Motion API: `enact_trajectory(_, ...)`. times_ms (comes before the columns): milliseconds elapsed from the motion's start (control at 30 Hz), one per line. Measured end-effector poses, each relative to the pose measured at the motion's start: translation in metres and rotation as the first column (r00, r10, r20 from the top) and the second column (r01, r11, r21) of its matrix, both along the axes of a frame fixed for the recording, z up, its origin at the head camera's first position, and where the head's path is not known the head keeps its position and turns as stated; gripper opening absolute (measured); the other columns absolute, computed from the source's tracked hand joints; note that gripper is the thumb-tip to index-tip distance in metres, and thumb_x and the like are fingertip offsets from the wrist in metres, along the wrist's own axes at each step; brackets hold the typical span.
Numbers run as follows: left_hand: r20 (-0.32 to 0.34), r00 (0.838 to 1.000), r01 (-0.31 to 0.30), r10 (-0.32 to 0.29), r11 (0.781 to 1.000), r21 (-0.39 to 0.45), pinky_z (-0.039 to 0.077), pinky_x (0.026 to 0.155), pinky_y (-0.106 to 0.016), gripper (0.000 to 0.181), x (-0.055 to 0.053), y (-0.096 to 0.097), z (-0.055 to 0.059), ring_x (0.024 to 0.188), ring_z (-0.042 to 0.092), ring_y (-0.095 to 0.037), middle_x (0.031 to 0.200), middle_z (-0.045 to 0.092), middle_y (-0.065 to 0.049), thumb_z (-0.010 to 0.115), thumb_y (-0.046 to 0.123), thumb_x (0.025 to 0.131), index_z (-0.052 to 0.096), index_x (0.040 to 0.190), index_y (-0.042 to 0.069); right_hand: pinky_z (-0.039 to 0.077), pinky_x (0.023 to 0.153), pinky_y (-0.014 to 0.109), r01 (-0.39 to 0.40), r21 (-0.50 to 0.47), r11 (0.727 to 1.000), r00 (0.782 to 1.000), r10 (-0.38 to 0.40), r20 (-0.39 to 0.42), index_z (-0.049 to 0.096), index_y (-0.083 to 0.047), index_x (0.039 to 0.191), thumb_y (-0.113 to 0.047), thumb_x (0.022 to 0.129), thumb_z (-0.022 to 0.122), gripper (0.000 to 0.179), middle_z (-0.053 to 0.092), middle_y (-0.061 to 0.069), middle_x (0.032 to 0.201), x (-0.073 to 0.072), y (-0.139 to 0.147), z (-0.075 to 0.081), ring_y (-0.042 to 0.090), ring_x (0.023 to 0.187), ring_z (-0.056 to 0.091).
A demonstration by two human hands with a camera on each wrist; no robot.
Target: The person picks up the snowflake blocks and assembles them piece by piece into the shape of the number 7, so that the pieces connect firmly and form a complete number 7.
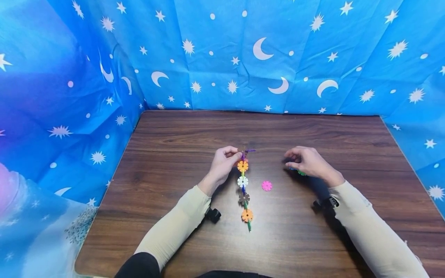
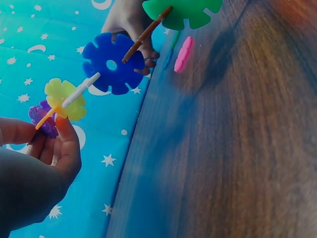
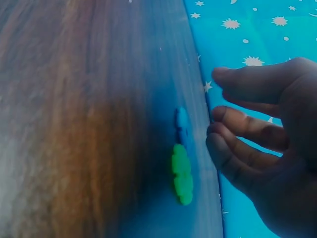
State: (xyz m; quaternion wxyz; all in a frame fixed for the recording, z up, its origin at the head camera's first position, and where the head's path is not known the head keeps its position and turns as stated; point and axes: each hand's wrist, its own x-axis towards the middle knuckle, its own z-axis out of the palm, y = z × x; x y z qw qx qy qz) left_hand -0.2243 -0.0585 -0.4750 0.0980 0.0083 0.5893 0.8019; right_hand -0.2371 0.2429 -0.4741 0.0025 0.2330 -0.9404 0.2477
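Observation:
My left hand (image 1: 221, 164) pinches the far end of a chain of slotted plastic flower discs, close to its purple disc (image 2: 39, 115). In the head view the chain runs toward me, with flat-facing discs such as the white disc (image 1: 243, 182) alternating with edge-on ones. The left wrist view shows a yellow disc (image 2: 74, 106), a blue disc (image 2: 101, 54) and a green disc (image 2: 190, 12) along it. My right hand (image 1: 309, 161), fingers loosely bent and holding nothing, hovers over a loose green disc (image 3: 183, 178) and a blue disc (image 3: 182, 124) on the table.
A loose pink disc (image 1: 266, 185) lies on the brown wooden table (image 1: 174, 216) between the chain and my right hand. Blue cloth (image 1: 236, 50) with moons and stars stands behind the table's far edge. Black camera mounts (image 1: 213, 215) sit at both wrists.

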Motion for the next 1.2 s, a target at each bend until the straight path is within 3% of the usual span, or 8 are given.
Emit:
enact_trajectory(400, -0.002, 1.0, -0.001, 0.001, 1.0, -0.02, 0.057, 0.06, -0.019, 0.02, -0.0007, 0.0002, 0.0002, 0.065, 0.067, -0.009, 0.072, 0.066, 0.001, 0.059, -0.01, 0.088, 0.059, 0.078, 0.007, 0.049, 0.073, 0.039, -0.046, 0.104, 0.994, 0.999, 0.046, 0.0, 0.071, -0.008, 0.106, -0.016, 0.08, 0.079, 0.028, 0.067, 0.008, 0.095, 0.0018, 0.0085, 0.0005, 0.021, 0.082, 0.058)
enact_trajectory(733, 0.007, 1.0, -0.007, 0.007, 1.0, -0.01, 0.057, 0.062, -0.021, 0.02, 0.0017, -0.0002, -0.0031, 0.066, 0.068, -0.009, 0.072, 0.066, 0.002, 0.059, -0.01, 0.088, 0.057, 0.079, 0.008, 0.049, 0.068, 0.038, -0.09, 0.15, 0.985, 0.995, 0.097, -0.039, 0.073, -0.006, 0.103, -0.004, 0.077, 0.079, 0.027, 0.062, 0.007, 0.089, 0.0032, 0.0095, -0.0024, 0.019, 0.075, 0.056)
enact_trajectory(967, 0.009, 1.0, -0.003, 0.003, 1.0, -0.003, 0.057, 0.062, -0.021, 0.021, 0.0013, -0.0006, -0.005, 0.066, 0.069, -0.01, 0.072, 0.066, 0.001, 0.059, -0.01, 0.088, 0.057, 0.079, 0.009, 0.048, 0.06, 0.03, -0.068, 0.088, 0.994, 0.993, 0.077, -0.094, 0.074, -0.01, 0.094, -0.004, 0.073, 0.083, 0.024, 0.059, 0.002, 0.081, 0.0018, 0.0078, -0.0047, 0.012, 0.07, 0.054)
enact_trajectory(1200, 0.005, 1.0, -0.004, 0.005, 1.0, -0.015, 0.057, 0.062, -0.02, 0.022, 0.0012, -0.0006, -0.005, 0.066, 0.067, -0.009, 0.072, 0.065, 0.002, 0.059, -0.01, 0.087, 0.058, 0.078, 0.009, 0.051, 0.061, 0.028, -0.011, -0.027, 1.0, 0.998, 0.01, -0.067, 0.075, -0.012, 0.095, -0.005, 0.082, 0.076, 0.014, 0.069, -0.002, 0.08, 0.0005, 0.002, -0.0025, 0.01, 0.071, 0.061)
